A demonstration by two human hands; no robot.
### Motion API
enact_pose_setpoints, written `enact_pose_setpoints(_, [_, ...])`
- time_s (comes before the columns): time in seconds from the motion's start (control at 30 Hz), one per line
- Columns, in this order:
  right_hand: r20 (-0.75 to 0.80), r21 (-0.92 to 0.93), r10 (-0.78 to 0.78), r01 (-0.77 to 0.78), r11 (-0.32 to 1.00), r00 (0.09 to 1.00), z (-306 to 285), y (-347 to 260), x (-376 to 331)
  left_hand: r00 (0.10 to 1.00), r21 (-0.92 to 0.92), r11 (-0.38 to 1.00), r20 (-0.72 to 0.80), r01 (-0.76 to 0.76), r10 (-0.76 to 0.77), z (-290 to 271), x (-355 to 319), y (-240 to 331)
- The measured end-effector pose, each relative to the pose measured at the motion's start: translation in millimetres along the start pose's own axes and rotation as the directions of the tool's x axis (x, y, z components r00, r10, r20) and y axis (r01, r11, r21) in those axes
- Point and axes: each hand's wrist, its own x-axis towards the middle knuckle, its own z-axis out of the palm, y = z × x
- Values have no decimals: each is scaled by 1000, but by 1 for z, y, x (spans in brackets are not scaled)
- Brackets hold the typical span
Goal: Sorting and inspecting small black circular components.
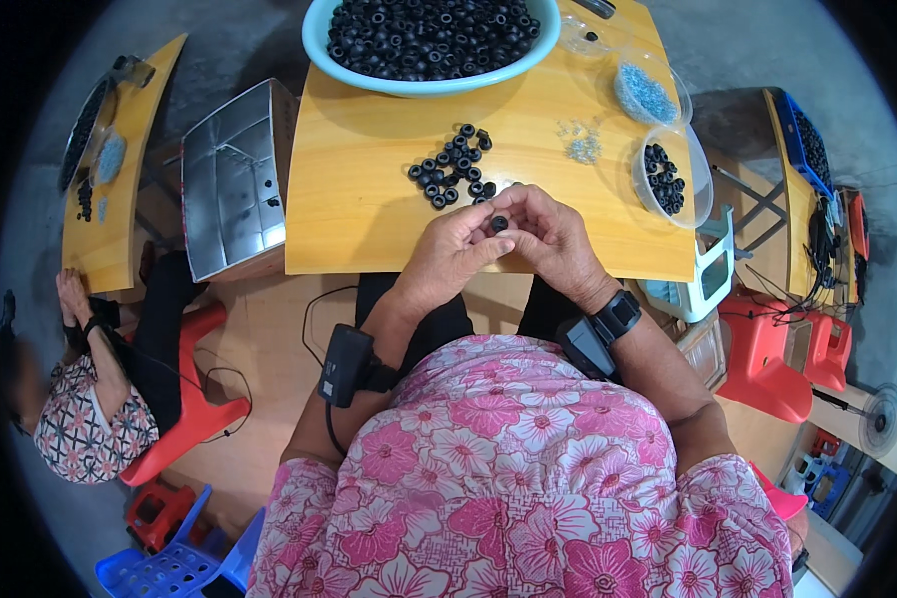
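Above the table's near edge, my left hand and my right hand meet with fingertips pressed together. Between them they pinch a small black ring-shaped piece; its lower side is partly covered by my thumbs. Just beyond my fingers, a loose group of the same black pieces lies on the yellow wooden table. To the right of that group is a small scatter of tiny clear-blue parts. Whether my fingers also hold one of these tiny parts cannot be made out.
A light-blue basin heaped with black pieces stands at the far side. On the right are a clear tub of black pieces and a tub of blue parts. A foil-lined box adjoins the left edge. Another person sits farther left.
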Motion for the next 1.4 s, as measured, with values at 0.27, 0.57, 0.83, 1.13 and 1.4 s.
enact_pose_setpoints(0.27, [-4, -105, -40, 39, 994, 999, 0, 1, 1, 992, -23, 993, 33, 119, -119, -3, -2, 7])
enact_pose_setpoints(0.57, [-6, 183, 46, -44, 982, 999, -5, 3, 5, 992, -25, 992, -1, 125, -125, 1, -7, 10])
enact_pose_setpoints(0.83, [210, 636, 312, -372, 676, 927, -18, 5, -5, 990, 106, 994, -138, 24, -9, 9, -4, 1])
enact_pose_setpoints(1.13, [274, 637, 340, -434, 636, 900, -21, 10, -6, 986, 163, 987, -164, 3, 24, 8, -7, -1])
enact_pose_setpoints(1.4, [309, 626, 308, -437, 647, 900, -25, 22, -8, 991, 146, 989, -135, 17, 2, 8, -9, 4])
